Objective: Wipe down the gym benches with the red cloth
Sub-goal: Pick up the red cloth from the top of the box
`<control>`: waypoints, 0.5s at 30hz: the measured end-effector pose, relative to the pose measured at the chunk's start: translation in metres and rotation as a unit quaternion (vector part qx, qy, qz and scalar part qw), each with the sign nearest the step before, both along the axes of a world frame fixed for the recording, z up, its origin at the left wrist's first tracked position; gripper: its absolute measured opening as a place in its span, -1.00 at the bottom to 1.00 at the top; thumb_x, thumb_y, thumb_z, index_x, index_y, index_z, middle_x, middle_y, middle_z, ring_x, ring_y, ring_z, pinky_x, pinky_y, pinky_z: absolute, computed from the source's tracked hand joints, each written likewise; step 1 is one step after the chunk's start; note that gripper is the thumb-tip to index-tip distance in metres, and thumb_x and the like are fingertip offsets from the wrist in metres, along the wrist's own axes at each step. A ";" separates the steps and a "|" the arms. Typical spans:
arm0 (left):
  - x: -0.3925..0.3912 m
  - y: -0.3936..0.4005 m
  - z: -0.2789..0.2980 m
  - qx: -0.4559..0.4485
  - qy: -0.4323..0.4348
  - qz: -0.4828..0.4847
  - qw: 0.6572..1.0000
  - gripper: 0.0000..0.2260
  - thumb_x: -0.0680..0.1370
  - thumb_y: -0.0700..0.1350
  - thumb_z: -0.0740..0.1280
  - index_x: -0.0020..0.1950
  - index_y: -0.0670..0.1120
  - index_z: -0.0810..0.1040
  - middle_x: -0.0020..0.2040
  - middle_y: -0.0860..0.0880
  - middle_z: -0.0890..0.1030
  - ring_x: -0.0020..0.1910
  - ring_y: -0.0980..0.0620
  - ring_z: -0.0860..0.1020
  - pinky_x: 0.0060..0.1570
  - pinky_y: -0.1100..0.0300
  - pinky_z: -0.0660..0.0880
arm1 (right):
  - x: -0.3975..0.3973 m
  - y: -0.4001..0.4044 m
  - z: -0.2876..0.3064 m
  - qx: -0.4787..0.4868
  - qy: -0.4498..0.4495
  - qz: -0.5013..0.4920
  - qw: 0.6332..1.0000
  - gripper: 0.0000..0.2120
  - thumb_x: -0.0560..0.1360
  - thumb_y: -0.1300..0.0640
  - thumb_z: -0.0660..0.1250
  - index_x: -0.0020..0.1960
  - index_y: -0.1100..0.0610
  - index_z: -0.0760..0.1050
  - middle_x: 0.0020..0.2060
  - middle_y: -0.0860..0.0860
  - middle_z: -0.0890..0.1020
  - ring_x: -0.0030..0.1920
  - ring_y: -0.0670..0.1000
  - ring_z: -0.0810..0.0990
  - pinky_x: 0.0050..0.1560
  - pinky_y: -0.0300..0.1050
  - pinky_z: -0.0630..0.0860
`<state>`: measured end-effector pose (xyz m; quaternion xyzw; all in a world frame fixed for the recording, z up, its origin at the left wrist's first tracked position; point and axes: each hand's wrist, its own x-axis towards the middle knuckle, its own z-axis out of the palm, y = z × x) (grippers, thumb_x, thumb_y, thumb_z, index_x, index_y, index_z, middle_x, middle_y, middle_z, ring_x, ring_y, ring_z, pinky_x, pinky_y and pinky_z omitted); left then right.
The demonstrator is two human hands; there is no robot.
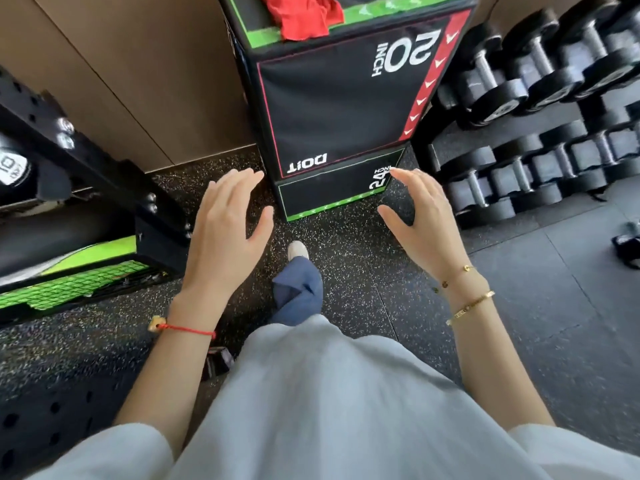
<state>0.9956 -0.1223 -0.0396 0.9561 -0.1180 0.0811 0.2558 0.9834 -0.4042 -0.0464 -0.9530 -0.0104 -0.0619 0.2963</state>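
Note:
The red cloth lies crumpled on top of a black padded jump box with green and red trim, straight ahead at the top of the view. My left hand hovers in the air below the box's left corner, fingers spread and relaxed, holding nothing. My right hand hovers opposite it below the box's right corner, fingers loosely bent, also empty. Both hands are well short of the cloth. No gym bench is clearly in view.
A rack of black dumbbells fills the right side. A black steel frame with a green-trimmed pad stands at the left. A brown wall runs behind. Speckled rubber floor lies underfoot.

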 end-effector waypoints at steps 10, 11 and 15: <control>0.234 0.005 0.003 0.015 -0.039 0.023 0.999 -0.61 0.63 -0.03 0.22 0.45 -0.08 0.38 0.43 -0.06 0.44 0.50 -0.02 0.29 0.55 -0.01 0.14 | 0.238 0.007 0.013 0.006 -0.030 0.022 0.999 -0.52 0.54 0.09 0.34 0.42 0.13 0.36 0.34 0.03 0.46 0.45 0.06 0.30 0.48 -0.04 0.21; 0.254 0.005 0.005 0.017 -0.044 0.024 0.999 -0.61 0.63 -0.03 0.22 0.45 -0.08 0.38 0.43 -0.06 0.44 0.49 -0.02 0.29 0.55 0.00 0.13 | 0.261 0.008 0.016 0.004 -0.036 0.025 0.999 -0.53 0.54 0.09 0.34 0.42 0.14 0.36 0.33 0.03 0.47 0.43 0.08 0.33 0.48 -0.02 0.22; 0.324 0.002 0.007 0.014 -0.051 0.028 0.998 -0.62 0.62 -0.05 0.23 0.43 -0.11 0.40 0.42 -0.08 0.45 0.49 -0.06 0.31 0.55 -0.01 0.12 | 0.337 0.011 0.021 0.010 -0.050 0.025 0.998 -0.54 0.54 0.11 0.34 0.40 0.17 0.39 0.30 0.06 0.50 0.40 0.10 0.36 0.42 0.05 0.29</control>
